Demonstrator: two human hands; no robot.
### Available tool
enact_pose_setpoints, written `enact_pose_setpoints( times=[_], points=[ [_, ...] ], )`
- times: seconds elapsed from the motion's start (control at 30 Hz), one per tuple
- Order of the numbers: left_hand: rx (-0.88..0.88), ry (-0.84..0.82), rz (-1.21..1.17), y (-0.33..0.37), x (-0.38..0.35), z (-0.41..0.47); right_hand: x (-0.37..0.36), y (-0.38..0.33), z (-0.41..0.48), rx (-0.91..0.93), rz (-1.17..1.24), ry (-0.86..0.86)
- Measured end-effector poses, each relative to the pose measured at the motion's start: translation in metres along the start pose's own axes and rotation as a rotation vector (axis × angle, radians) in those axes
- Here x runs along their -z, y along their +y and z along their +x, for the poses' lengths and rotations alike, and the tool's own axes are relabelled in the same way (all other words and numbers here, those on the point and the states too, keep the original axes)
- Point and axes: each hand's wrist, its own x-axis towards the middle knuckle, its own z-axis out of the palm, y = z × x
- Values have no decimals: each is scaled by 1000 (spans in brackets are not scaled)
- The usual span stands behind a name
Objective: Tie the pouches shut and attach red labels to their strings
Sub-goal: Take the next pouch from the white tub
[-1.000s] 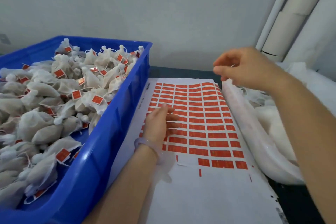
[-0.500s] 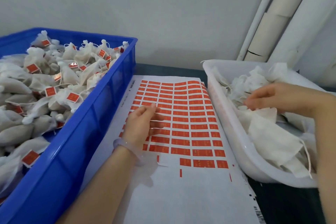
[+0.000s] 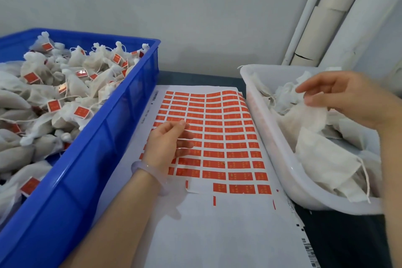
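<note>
The white sheet of red rectangular labels (image 3: 208, 137) is pressed flat on the dark desk (image 3: 348, 235) by the left hand (image 3: 167, 146), fingers loosely spread, nothing held. In the white plastic tub (image 3: 282, 159), a limp, light white fabric pouch (image 3: 304, 119) is pinched by the right hand (image 3: 348, 98); it is judged best taken at the neck, by the drawstring.

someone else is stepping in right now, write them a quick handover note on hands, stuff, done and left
Left hand: empty, fingers open, resting on the red label sheet, which lies between the two bins.
Right hand: in the white tray, pinching an untied pouch by its top edge.
Done: the blue crate is piled with tied, labelled pouches; the sheet's lower rows are already peeled off.
Left: lift this pouch out, tie it, stick a red label on its string, drop it in the crate, then repeat for the remaining pouches in the tray.
</note>
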Motion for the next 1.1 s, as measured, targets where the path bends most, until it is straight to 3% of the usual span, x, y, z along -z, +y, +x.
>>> enact_pose_setpoints(
  times=[0.17,0.4,0.53,0.67,0.73,0.83,0.93,1.03,1.1],
  points=[
    [-18,-19,-5,1,-1,-1,-5,-8,0,74,223,66],
    [-23,-75,-17,7,-2,-8,-24,-54,-8,283,395,418],
    [-135,-152,-22,12,-4,-17,-47,-102,-19,329,401,379],
    [-299,-189,-80,21,-5,-25,-97,-103,-20,204,371,308],
    [-402,-295,-106,23,-2,-28,-130,-86,-15,66,288,326],
    [-542,-416,120,19,0,-31,-175,-52,-4,-158,357,411],
    [-631,-281,344,12,-3,-26,-196,-28,1,-316,645,462],
    [-569,-82,323,11,1,-17,-199,-16,1,-351,831,475],
    [-490,-16,252,12,4,-15,-201,-9,-2,-331,830,483]
  ],
)
